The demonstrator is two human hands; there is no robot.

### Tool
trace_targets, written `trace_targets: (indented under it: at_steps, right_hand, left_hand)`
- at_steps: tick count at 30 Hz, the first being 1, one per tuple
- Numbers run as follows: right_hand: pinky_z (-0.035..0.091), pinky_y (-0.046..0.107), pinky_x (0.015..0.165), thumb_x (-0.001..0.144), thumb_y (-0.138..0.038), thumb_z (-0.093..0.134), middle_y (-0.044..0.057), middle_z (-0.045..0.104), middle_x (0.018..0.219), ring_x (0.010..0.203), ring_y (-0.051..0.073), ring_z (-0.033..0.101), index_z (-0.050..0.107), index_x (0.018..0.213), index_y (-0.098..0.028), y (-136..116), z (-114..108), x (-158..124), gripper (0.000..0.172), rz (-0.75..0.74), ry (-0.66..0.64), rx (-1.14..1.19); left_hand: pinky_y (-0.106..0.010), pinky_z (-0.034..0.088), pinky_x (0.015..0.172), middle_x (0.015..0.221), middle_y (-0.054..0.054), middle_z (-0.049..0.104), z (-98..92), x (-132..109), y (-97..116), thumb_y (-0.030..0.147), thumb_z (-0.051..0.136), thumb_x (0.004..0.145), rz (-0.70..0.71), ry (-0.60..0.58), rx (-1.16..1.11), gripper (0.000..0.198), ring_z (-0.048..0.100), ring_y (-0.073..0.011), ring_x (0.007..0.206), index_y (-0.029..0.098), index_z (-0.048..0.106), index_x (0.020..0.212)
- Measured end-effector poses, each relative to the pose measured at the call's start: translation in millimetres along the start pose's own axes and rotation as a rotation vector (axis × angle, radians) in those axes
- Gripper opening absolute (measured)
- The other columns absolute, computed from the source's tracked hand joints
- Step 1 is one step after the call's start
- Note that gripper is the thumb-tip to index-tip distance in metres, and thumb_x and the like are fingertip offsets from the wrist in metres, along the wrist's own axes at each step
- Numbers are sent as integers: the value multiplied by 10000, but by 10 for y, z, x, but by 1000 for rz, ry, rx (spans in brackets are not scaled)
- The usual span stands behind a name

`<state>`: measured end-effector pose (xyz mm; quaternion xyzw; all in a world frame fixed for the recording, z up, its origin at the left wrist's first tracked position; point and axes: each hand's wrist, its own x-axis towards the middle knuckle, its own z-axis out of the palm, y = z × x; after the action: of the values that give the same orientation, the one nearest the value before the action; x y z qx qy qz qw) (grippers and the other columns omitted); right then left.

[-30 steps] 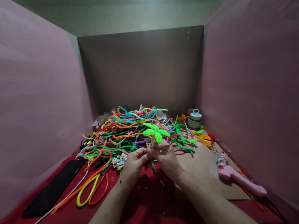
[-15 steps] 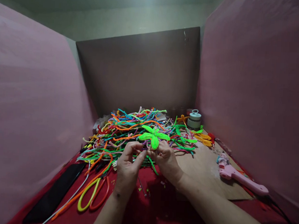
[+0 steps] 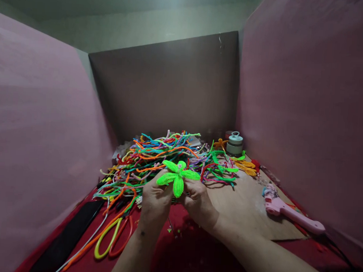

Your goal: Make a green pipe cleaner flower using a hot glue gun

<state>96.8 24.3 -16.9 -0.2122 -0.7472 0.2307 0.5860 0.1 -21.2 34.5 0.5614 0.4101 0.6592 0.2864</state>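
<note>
A bright green pipe-cleaner flower (image 3: 178, 177) with several looped petals faces me, held up in front of the heap. My right hand (image 3: 198, 202) is closed just beneath it, fingers curled at the base of the petals. From the other side my left hand (image 3: 156, 199) is closed against the same spot, its fingertips partly covered by the petals. The flower's stem is hidden behind the petals and fingers. Behind both hands lies a large tangle of coloured pipe cleaners (image 3: 156, 151).
Pliers with yellow and red handles (image 3: 129, 234) and a black flat object (image 3: 68, 237) lie at the left on the red cloth (image 3: 193, 254). A pink glue gun (image 3: 295, 217) rests at the right by a wooden board (image 3: 248, 200). A pale green jar (image 3: 234, 145) stands behind.
The flower has come lower and slightly left, tilting so its face turns more towards me. My left hand has moved in against its base beside my right hand.
</note>
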Motion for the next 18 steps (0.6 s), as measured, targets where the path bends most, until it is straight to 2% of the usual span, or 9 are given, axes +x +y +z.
trace_targets:
  at_steps: [5, 10, 13, 18]
  right_hand:
    - [391, 334, 768, 770, -168, 559, 5, 628, 636, 674, 163, 542, 619, 617, -219, -18, -20, 10, 172, -22, -4, 6]
    - [376, 327, 769, 779, -188, 562, 5, 628, 655, 648, 153, 522, 637, 646, -225, -24, -39, 7, 157, -44, -39, 8]
    - [367, 327, 765, 784, -193, 549, -5, 602, 614, 612, 145, 492, 651, 657, -224, -33, -39, -8, 166, -32, -40, 10]
    - [365, 323, 756, 800, -232, 548, -11, 580, 594, 583, 137, 461, 673, 703, -233, -65, -39, -21, 158, -8, -70, 26]
  left_hand:
    - [-181, 375, 516, 625, 26, 544, -100, 8, -7, 163, 663, 668, -101, -58, -17, 110, 453, -90, 578, 151, 672, 777]
    - [-197, 408, 573, 746, -6, 621, -119, 15, 4, 141, 685, 650, -169, -122, -154, 261, 533, -107, 621, 152, 657, 909]
    - [-206, 422, 599, 792, -20, 644, -102, -2, 75, 141, 702, 627, -203, -145, -182, 291, 568, -120, 644, 150, 651, 913]
    - [-206, 430, 606, 786, -21, 651, -64, -36, 202, 133, 685, 625, -209, -117, -158, 254, 584, -136, 683, 146, 644, 875]
